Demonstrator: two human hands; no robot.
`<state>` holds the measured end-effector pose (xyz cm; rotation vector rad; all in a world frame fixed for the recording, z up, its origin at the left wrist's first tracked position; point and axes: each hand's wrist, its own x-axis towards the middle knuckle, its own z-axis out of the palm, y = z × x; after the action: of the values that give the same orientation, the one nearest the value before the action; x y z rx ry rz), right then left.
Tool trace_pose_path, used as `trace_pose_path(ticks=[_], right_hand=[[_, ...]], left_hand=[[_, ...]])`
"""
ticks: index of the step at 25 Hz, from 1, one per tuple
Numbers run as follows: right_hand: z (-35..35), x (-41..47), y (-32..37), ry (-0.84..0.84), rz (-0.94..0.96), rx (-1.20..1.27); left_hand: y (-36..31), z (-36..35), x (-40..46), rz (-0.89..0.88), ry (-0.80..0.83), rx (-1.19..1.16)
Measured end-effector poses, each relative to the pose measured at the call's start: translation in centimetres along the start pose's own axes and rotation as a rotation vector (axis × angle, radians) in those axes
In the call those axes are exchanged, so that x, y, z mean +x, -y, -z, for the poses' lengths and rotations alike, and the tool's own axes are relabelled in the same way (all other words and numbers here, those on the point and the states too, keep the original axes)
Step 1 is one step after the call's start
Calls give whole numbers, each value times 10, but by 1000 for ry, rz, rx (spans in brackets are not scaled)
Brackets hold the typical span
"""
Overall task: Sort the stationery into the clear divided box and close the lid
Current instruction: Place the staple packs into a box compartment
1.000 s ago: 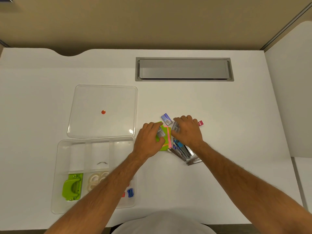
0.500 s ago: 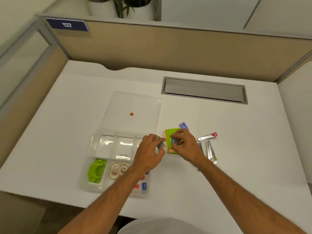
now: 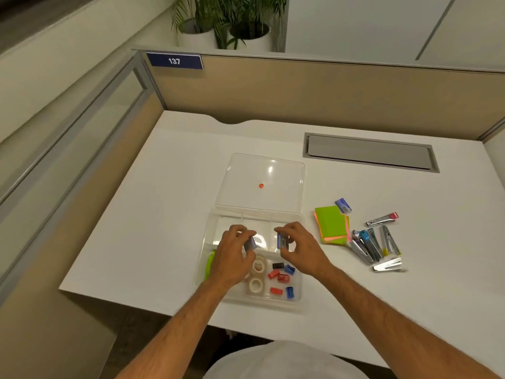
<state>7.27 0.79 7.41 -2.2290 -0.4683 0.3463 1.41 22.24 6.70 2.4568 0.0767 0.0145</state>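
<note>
Hovering over the clear divided box (image 3: 213, 222), the left hand (image 3: 232, 255) pinches a small blue staple box (image 3: 251, 244) and the right hand (image 3: 300, 250) pinches another staple box (image 3: 282, 241), both above the far compartments. I think the risk is a wrong drop: released too early, one little box can bounce over a divider into the sharpeners (image 3: 282, 277) or the tape rolls (image 3: 257, 274). The open lid (image 3: 284, 170) lies flat behind the box. A third staple box (image 3: 343, 205), the sticky notes (image 3: 329, 225) and the staplers (image 3: 369, 246) wait on the desk (image 3: 164, 214), so closing now would be too soon.
</note>
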Motion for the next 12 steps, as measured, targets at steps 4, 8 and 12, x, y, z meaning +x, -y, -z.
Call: trace_pose_path(ticks=[4,8,12], right_hand=[[-40,9,27,-12,-47,3],[-67,17,44,-77,-79,-2],[-82,14,46,-100,-113,10]], left_hand=[[48,29,0,6,29,-36],[84,42,10,-14,60,14],[103,52,27,-72,66,79]])
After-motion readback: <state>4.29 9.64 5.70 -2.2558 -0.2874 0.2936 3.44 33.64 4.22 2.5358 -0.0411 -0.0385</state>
